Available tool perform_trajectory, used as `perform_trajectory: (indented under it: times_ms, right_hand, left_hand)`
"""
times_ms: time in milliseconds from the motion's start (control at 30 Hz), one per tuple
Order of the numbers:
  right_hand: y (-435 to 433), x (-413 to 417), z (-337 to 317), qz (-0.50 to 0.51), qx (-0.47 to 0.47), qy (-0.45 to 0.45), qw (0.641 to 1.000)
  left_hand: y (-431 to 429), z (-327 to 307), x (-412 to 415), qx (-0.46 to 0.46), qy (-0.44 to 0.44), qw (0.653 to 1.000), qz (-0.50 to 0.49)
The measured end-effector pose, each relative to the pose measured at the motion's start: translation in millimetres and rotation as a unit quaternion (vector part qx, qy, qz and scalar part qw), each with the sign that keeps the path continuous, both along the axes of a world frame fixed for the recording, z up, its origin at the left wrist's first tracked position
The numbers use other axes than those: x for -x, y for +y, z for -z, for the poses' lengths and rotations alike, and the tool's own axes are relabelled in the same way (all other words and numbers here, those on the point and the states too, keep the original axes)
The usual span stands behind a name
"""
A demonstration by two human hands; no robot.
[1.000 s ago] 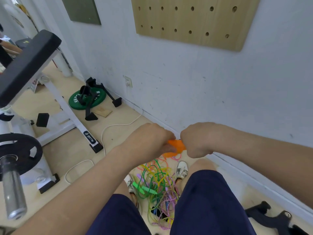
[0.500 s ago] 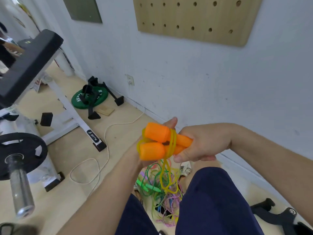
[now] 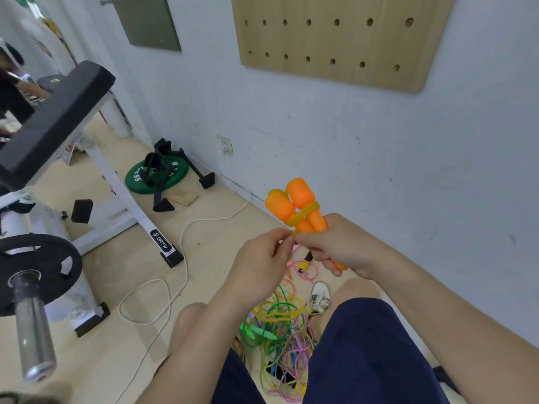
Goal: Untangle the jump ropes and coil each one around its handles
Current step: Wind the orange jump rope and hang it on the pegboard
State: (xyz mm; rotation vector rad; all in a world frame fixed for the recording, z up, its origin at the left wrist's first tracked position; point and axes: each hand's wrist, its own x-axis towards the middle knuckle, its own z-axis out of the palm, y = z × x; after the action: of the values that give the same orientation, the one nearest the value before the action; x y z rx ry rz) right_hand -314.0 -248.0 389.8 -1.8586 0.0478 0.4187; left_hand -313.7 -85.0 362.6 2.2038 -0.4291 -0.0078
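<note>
Right grip [image 3: 341, 246] curls round our two orange handles [image 3: 302, 205]; left grip [image 3: 262, 266] pinches yellow rope [image 3: 304, 214] wrapped round them, w/ rope tangle [image 3: 280, 319] below handles on floor [image 3: 204, 234].

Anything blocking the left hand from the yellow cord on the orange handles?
Nothing visible. The left hand pinches the yellow cord right beside its wraps on the orange handles, which the right hand grips. The tangled pile lies on the floor below, clear of both hands.
</note>
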Motion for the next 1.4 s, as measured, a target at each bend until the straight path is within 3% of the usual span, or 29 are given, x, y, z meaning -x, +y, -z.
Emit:
perform_trajectory:
  times_ms: [67, 167, 233, 367, 467, 533, 600, 667, 733, 800, 933, 1033, 1133, 1233, 1300, 1333, 1400]
  right_hand:
    - [2, -3, 2, 0.023, 0.065, -0.005, 0.998]
    - [4, -10, 4, 0.046, 0.157, -0.023, 0.986]
    - [5, -13, 4, 0.029, 0.255, -0.047, 0.965]
    - [13, -14, -2, -0.071, 0.44, -0.059, 0.893]
    - [18, -17, -12, -0.161, 0.514, -0.018, 0.842]
    - [21, -21, -19, -0.222, 0.552, 0.001, 0.804]
    - [27, -25, -21, -0.293, 0.593, 0.008, 0.75]
    - [33, -34, -20, -0.356, 0.618, 0.009, 0.701]
    - [37, -48, -17, -0.401, 0.611, 0.013, 0.682]
    - [34, -70, -9, -0.421, 0.566, 0.008, 0.709]
    - [22, -116, 7, -0.401, 0.392, -0.006, 0.828]
    - [21, -142, 33, -0.413, 0.263, 0.03, 0.871]
    - [29, -164, 61, -0.422, 0.125, 0.078, 0.895]
    - [36, -188, 89, -0.398, 0.01, 0.084, 0.913]
    - [39, -196, 109, -0.363, -0.074, 0.094, 0.924]
    - [41, -203, 122, -0.342, -0.121, 0.106, 0.926]
    - [45, -214, 142, -0.264, -0.219, 0.141, 0.928]
  left_hand:
    - [0, -3, 1, -0.216, -0.133, 0.967, -0.005]
    - [-5, -13, 3, -0.388, -0.231, 0.892, 0.01]
    - [-5, -15, 4, -0.434, -0.284, 0.854, 0.045]
    - [1, -22, -5, -0.438, -0.333, 0.828, 0.105]
    - [4, -20, -14, -0.408, -0.332, 0.839, 0.137]
    - [5, -19, -18, -0.345, -0.306, 0.88, 0.116]
    - [5, -22, -28, -0.328, -0.222, 0.914, 0.085]
    - [9, -18, -42, -0.307, -0.161, 0.929, 0.132]
    - [11, -16, -54, -0.291, -0.101, 0.935, 0.177]
    - [17, -13, -71, -0.267, -0.051, 0.945, 0.185]
    - [40, 5, -113, -0.127, 0.075, 0.975, 0.168]
    - [55, 30, -148, -0.003, 0.2, 0.963, 0.18]
    - [65, 63, -176, 0.092, 0.327, 0.916, 0.212]
    - [69, 99, -196, 0.253, 0.421, 0.852, 0.181]
    - [59, 108, -201, 0.209, 0.381, 0.896, 0.089]
    - [55, 116, -209, 0.208, 0.417, 0.882, 0.072]
    - [53, 120, -214, 0.209, 0.414, 0.886, 0.0]
